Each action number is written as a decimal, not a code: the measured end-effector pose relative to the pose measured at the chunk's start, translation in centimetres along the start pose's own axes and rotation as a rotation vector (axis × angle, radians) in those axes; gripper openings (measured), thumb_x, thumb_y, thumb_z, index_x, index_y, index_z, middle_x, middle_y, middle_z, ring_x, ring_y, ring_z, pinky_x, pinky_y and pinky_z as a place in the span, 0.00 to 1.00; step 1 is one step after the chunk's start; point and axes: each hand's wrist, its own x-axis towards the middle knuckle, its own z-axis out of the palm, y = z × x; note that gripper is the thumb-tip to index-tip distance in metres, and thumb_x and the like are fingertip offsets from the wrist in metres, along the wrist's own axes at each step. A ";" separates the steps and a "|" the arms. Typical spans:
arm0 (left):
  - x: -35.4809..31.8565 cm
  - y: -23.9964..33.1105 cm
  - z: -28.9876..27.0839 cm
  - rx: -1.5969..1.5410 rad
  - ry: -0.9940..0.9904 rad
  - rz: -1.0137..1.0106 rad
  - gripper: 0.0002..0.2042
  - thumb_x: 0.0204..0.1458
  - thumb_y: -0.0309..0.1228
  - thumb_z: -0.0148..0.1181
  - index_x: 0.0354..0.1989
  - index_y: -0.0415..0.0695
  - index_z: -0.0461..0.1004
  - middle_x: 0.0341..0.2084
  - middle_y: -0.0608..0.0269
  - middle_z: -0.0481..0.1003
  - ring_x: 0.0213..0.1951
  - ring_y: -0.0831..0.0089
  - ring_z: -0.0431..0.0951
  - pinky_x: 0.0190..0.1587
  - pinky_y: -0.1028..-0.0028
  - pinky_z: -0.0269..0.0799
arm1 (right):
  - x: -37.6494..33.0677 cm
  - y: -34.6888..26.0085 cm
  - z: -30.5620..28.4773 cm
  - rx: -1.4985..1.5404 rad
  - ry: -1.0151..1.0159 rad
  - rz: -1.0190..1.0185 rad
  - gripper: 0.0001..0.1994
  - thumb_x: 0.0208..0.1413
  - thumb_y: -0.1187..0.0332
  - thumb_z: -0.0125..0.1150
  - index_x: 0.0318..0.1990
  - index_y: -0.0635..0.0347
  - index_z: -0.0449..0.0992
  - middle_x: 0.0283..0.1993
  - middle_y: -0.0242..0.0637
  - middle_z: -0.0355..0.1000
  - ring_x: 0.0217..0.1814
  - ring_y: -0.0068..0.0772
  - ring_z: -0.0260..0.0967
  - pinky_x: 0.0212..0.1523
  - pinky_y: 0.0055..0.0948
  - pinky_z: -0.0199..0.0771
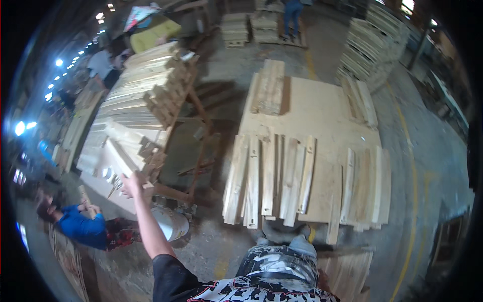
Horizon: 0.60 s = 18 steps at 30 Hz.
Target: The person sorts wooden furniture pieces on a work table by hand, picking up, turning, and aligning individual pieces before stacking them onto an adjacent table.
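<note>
My left arm reaches out to the workbench on the left. My left hand (132,186) is closed around the near end of a pale wooden board (119,157), which lies slanting over the bench top. Beside it are several short wooden pieces (146,151), and farther back a large stack of long wooden strips (136,90). A small white round thing (107,172) stands close to the hand. My right hand does not show; my body hides that side.
Before my feet lies a broad plywood sheet (327,121) bearing rows of wooden strips (269,176). A white bucket (172,224) stands under my left arm. A co-worker in blue (83,226) holds a piece of wood at left. Tall wood stacks (370,50) rise at far right.
</note>
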 end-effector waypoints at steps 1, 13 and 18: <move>0.7 1.5 0.5 -0.009 0.011 -0.002 0.40 0.35 0.52 0.65 0.64 0.62 0.64 0.58 0.34 0.62 0.62 0.46 0.61 0.62 0.51 0.53 | -0.9 1.8 0.8 0.006 0.006 -0.016 0.30 0.58 0.42 0.55 0.58 0.56 0.68 0.47 0.39 0.76 0.50 0.36 0.73 0.46 0.42 0.71; -7.5 8.8 1.1 -0.265 0.182 0.913 0.24 0.56 0.42 0.57 0.56 0.39 0.69 0.52 0.42 0.68 0.52 0.51 0.69 0.55 0.55 0.63 | -11.2 10.6 -1.4 -0.010 -0.065 -0.268 0.30 0.59 0.42 0.55 0.55 0.60 0.72 0.46 0.36 0.76 0.49 0.30 0.71 0.47 0.37 0.70; -30.6 2.4 3.2 -0.460 -0.556 1.265 0.23 0.52 0.29 0.60 0.57 0.36 0.66 0.52 0.45 0.66 0.57 0.50 0.65 0.61 0.58 0.59 | -10.9 -2.9 4.9 -0.087 -0.099 -0.414 0.30 0.59 0.43 0.55 0.54 0.61 0.73 0.46 0.35 0.76 0.48 0.28 0.71 0.47 0.35 0.70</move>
